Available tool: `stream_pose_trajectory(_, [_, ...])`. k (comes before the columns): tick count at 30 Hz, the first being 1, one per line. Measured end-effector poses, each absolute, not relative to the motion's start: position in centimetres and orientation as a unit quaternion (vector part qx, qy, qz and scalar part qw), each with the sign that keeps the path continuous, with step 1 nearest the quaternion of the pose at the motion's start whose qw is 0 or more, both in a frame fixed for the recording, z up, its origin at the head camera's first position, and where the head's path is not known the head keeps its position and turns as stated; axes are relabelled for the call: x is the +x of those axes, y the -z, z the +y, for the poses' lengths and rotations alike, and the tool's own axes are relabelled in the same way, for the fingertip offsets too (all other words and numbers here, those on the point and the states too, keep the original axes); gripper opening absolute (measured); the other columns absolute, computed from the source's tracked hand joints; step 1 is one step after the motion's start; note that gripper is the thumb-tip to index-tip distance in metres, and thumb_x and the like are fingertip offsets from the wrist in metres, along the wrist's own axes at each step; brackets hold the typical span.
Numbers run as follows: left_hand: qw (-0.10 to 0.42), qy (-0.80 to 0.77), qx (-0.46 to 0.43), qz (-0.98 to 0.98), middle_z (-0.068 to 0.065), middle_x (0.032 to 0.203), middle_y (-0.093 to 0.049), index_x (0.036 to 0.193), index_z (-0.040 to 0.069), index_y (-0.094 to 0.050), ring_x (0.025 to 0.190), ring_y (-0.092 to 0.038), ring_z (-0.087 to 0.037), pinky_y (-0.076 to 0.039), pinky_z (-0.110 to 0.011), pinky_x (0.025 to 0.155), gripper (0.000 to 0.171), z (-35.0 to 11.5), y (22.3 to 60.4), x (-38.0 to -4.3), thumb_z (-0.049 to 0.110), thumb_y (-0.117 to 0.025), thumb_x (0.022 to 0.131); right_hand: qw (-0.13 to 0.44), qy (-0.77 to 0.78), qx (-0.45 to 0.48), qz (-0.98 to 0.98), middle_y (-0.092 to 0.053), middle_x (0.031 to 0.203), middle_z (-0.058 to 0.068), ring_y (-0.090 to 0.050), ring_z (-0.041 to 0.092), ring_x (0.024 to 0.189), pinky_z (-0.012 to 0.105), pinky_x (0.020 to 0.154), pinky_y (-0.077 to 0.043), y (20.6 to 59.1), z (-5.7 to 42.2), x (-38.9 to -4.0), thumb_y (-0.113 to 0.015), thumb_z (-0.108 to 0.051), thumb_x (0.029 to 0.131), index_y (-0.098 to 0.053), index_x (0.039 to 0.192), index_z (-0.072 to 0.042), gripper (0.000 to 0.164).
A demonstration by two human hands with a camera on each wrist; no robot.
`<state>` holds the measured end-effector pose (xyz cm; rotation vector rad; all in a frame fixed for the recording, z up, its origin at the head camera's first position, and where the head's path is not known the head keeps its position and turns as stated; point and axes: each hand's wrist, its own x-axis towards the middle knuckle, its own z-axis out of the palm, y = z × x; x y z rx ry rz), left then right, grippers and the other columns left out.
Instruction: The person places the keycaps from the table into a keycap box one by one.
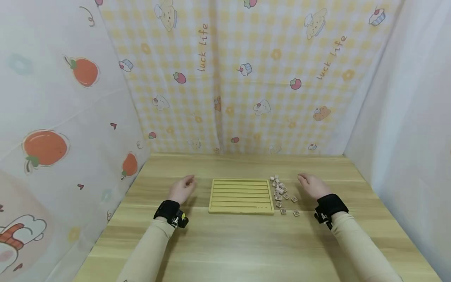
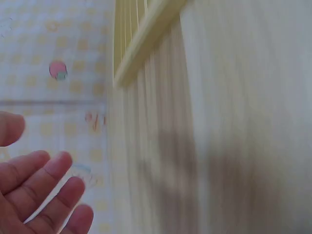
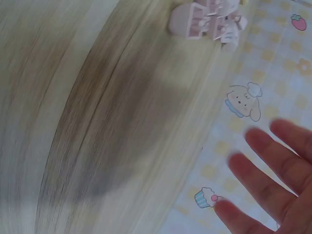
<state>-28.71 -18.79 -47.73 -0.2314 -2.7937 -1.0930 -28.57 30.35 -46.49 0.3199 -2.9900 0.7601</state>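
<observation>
A yellow rectangular tray (image 1: 241,196) with several raised horizontal ridges lies flat in the middle of the table. Beside its right edge several small pale square tiles (image 1: 278,197) with dark marks are scattered, some heaped together. My left hand (image 1: 181,189) hovers left of the tray, fingers relaxed and holding nothing; in the left wrist view the fingers (image 2: 53,178) are spread apart. Right of the tiles is my right hand (image 1: 312,185), also holding nothing, its fingers (image 3: 263,180) loosely extended in the right wrist view. The marks on the tiles are too small to read.
The wooden table (image 1: 243,243) is bounded at the back by a yellow checked cloth (image 1: 260,94). White cloth hangs on the left side (image 1: 88,113) and on the right side (image 1: 401,102). Each wrist wears a black band with a small camera.
</observation>
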Motion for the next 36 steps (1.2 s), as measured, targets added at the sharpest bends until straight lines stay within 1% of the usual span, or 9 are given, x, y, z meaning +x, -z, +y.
stream_pose_trajectory(2, [0.051, 0.381, -0.077, -0.920, -0.013, 0.098, -0.068, 0.132, -0.001, -0.058, 0.085, -0.064, -0.027, -0.051, -0.041, 0.080, 0.041, -18.1, 48.0, -28.5, 0.022, -0.057, 0.098, 0.019, -0.251, 0.108, -0.962, -0.055, 0.126, 0.031, -0.051, 0.048, 0.116, 0.058, 0.097, -0.040, 46.2, 30.2, -28.6, -0.041, -0.026, 0.105, -0.053, 0.130, 0.011, 0.046])
stream_pose_trajectory(5, [-0.012, 0.411, -0.076, -0.908, -0.009, 0.073, -0.061, 0.135, -0.001, -0.055, 0.059, -0.056, -0.019, -0.049, -0.033, 0.060, 0.044, -17.1, 48.5, -28.1, 0.020, -0.058, 0.097, 0.018, -0.246, 0.119, -0.962, -0.063, 0.113, 0.026, -0.059, 0.043, 0.104, 0.054, 0.087, -0.047, 46.1, 29.8, -28.8, -0.049, -0.021, 0.102, -0.061, 0.121, 0.009, 0.038])
stream_pose_trajectory(9, [-0.088, 0.439, -0.071, -0.891, -0.013, 0.058, -0.056, 0.144, 0.002, -0.045, 0.041, -0.048, -0.015, -0.040, -0.026, 0.043, 0.050, -16.4, 49.2, -27.5, 0.023, -0.056, 0.099, 0.025, -0.248, 0.134, -0.959, -0.066, 0.099, 0.020, -0.062, 0.035, 0.091, 0.048, 0.077, -0.050, 46.1, 28.6, -29.8, -0.057, -0.012, 0.096, -0.066, 0.113, 0.007, 0.027])
stream_pose_trajectory(13, [-0.112, 0.457, -0.074, -0.880, -0.017, 0.065, -0.061, 0.149, 0.003, -0.037, 0.037, -0.049, -0.014, -0.038, -0.025, 0.037, 0.057, -15.8, 50.0, -27.0, 0.025, -0.056, 0.099, 0.035, -0.246, 0.129, -0.960, -0.066, 0.092, 0.015, -0.060, 0.029, 0.084, 0.045, 0.074, -0.049, 46.4, 27.2, -30.7, -0.061, -0.008, 0.091, -0.071, 0.105, 0.004, 0.021])
stream_pose_trajectory(17, [-0.140, 0.469, -0.073, -0.869, -0.010, 0.056, -0.056, 0.152, 0.004, -0.028, 0.036, -0.048, -0.012, -0.037, -0.023, 0.034, 0.063, -15.4, 50.7, -26.7, 0.026, -0.055, 0.100, 0.027, -0.234, 0.122, -0.964, -0.067, 0.090, 0.010, -0.057, 0.021, 0.075, 0.040, 0.071, -0.049, 47.3, 26.3, -31.0, -0.062, -0.009, 0.088, -0.074, 0.099, -0.001, 0.018])
stream_pose_trajectory(23, [-0.162, 0.488, -0.070, -0.855, -0.002, 0.053, -0.052, 0.153, 0.003, -0.025, 0.036, -0.047, -0.011, -0.036, -0.022, 0.034, 0.065, -14.9, 51.3, -26.5, 0.024, -0.054, 0.100, 0.006, -0.220, 0.111, -0.969, -0.070, 0.089, 0.008, -0.057, 0.014, 0.064, 0.035, 0.063, -0.050, 48.3, 25.6, -30.7, -0.066, -0.009, 0.085, -0.077, 0.090, -0.005, 0.012])
stream_pose_trajectory(28, [-0.190, 0.508, -0.053, -0.839, -0.005, 0.054, -0.056, 0.155, 0.005, -0.017, 0.038, -0.048, -0.011, -0.037, -0.021, 0.034, 0.067, -14.4, 51.1, -26.6, 0.024, -0.051, 0.101, -0.001, -0.219, 0.098, -0.971, -0.070, 0.086, 0.006, -0.057, 0.013, 0.062, 0.035, 0.061, -0.050, 48.2, 25.5, -30.4, -0.069, -0.012, 0.085, -0.077, 0.091, -0.005, 0.012])
stream_pose_trajectory(32, [-0.215, 0.507, -0.044, -0.834, -0.007, 0.054, -0.057, 0.156, 0.008, -0.007, 0.038, -0.050, -0.012, -0.038, -0.022, 0.034, 0.070, -14.0, 51.1, -26.6, 0.027, -0.048, 0.102, -0.009, -0.214, 0.106, -0.971, -0.071, 0.090, 0.008, -0.056, 0.013, 0.060, 0.034, 0.060, -0.050, 48.4, 25.3, -30.4, -0.071, -0.013, 0.085, -0.077, 0.091, -0.005, 0.012])
stream_pose_trajectory(36, [-0.220, 0.492, -0.062, -0.840, -0.008, 0.053, -0.058, 0.156, 0.007, -0.004, 0.036, -0.050, -0.013, -0.039, -0.024, 0.033, 0.071, -14.1, 51.2, -26.5, 0.024, -0.047, 0.103, -0.015, -0.199, 0.114, -0.973, -0.071, 0.092, 0.008, -0.057, 0.013, 0.062, 0.034, 0.062, -0.050, 48.5, 24.9, -30.6, -0.072, -0.014, 0.085, -0.077, 0.090, -0.006, 0.010])
